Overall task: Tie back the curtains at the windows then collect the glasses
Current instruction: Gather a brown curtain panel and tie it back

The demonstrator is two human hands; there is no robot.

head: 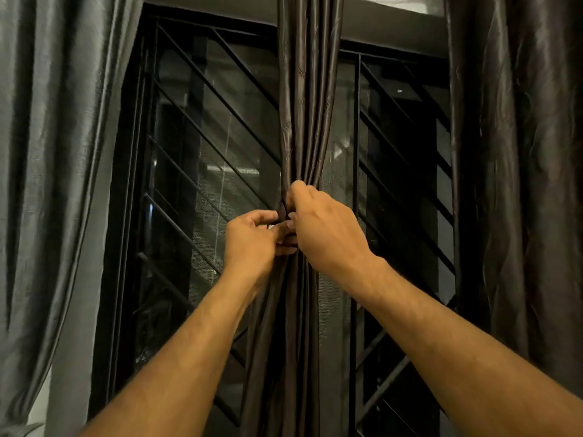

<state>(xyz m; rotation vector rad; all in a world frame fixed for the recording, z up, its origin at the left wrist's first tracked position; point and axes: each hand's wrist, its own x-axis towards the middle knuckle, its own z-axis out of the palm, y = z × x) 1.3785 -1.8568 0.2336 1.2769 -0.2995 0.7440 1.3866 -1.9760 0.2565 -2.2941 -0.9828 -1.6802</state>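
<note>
A dark brown curtain point(304, 99) hangs gathered into a narrow bundle down the middle of the window. My left hand point(252, 241) and my right hand point(325, 228) meet at the bundle's pinched waist. Both hands have their fingers curled round a dark tie-back band point(281, 212) wrapped round the fabric. A small pale fastener point(270, 227) shows between my left fingers. The band is mostly hidden by my fingers. No glasses are in view.
A grey curtain point(47, 168) hangs at the left and another dark curtain point(520, 152) at the right. Behind them is a window with a black diagonal metal grille point(202, 143) and mesh screen. A pale wall strip point(75, 357) shows lower left.
</note>
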